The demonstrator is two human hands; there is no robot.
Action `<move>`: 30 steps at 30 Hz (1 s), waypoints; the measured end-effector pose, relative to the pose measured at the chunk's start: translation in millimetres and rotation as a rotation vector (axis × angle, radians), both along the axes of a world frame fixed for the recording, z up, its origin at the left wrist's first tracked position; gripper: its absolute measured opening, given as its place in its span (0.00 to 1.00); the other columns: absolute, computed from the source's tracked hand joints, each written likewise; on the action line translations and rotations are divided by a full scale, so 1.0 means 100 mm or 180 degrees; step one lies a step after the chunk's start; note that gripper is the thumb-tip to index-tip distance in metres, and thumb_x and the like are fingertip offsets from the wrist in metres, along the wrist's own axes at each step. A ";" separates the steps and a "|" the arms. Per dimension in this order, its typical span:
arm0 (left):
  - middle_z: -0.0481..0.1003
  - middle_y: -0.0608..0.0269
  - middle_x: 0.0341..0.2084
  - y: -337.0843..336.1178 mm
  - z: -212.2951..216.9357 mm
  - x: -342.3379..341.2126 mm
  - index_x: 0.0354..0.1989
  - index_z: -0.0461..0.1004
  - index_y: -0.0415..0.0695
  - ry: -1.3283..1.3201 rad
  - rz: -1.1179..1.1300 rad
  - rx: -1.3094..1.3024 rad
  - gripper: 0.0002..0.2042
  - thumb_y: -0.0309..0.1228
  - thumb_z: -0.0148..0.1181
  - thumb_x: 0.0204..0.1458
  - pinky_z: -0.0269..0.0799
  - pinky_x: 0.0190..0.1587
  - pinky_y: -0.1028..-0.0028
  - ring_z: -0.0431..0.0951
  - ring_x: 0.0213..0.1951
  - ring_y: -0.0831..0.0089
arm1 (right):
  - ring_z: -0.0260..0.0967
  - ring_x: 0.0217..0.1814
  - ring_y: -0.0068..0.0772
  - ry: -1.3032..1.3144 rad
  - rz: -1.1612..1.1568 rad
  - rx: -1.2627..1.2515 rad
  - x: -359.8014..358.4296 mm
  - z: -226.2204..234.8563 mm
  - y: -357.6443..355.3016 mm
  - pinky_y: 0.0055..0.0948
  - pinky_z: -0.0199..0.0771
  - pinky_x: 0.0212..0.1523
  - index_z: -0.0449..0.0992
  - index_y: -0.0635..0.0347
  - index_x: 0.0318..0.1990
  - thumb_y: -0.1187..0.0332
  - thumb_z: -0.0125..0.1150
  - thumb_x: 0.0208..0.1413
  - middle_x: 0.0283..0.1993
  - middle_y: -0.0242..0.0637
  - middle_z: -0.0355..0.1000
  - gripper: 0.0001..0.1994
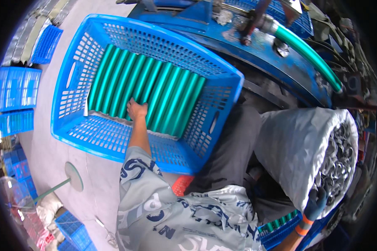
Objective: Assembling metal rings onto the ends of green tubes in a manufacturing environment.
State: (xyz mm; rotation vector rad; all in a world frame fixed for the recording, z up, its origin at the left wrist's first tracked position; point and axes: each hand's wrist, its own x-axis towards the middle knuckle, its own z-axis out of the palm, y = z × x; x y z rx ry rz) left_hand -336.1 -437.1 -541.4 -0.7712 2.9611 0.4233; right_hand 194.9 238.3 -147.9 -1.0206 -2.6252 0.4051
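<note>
My bare left hand (137,110) reaches into a large blue plastic crate (100,148). Its fingers are bent around the near end of a green metallic tube (135,85), one in a layer of several lying side by side. Pale sheet material shows beneath them. My right hand (316,204), in a dark glove with an orange cuff band, is at the lower rim of a silvery-white sack (299,142). Many shiny curved metal pieces (337,161) fill the sack's mouth, right by the gloved fingers. Those fingers are partly hidden, so their grip is unclear.
A blue metal machine bench (293,62) stands at the far right, with another green tube (310,50) held along it. Stacked blue crates (16,90) line the left. A fan (14,194) and a round stand base (74,176) are at lower left. More green tubes (278,224) lie beside my right forearm.
</note>
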 end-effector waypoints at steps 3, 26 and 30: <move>0.70 0.35 0.77 -0.98 -0.12 -0.28 0.82 0.65 0.36 -0.0552 -0.0300 0.1051 0.56 0.53 0.84 0.48 0.74 0.75 0.50 0.73 0.75 0.39 | 0.76 0.65 0.36 0.0090 0.0132 -0.0234 0.05 -0.36 0.18 0.31 0.78 0.58 0.81 0.73 0.60 0.79 0.64 0.64 0.81 0.48 0.72 0.17; 0.88 0.42 0.50 1.08 0.24 1.54 0.60 0.81 0.33 -0.0005 0.0047 0.2701 0.37 0.38 0.86 0.40 0.84 0.59 0.59 0.90 0.52 0.55 | 0.75 0.77 0.41 0.0818 0.0809 -0.0070 -0.06 0.04 -0.06 0.38 0.76 0.75 0.72 0.68 0.79 0.82 0.67 0.70 0.76 0.48 0.77 0.30; 0.85 0.52 0.52 2.08 1.57 1.73 0.64 0.77 0.33 0.1188 -0.0932 0.3648 0.40 0.39 0.91 0.45 0.83 0.59 0.60 0.86 0.54 0.62 | 0.80 0.69 0.41 0.0067 0.0378 0.0099 0.57 0.40 0.07 0.39 0.78 0.71 0.80 0.71 0.70 0.79 0.69 0.65 0.67 0.48 0.83 0.25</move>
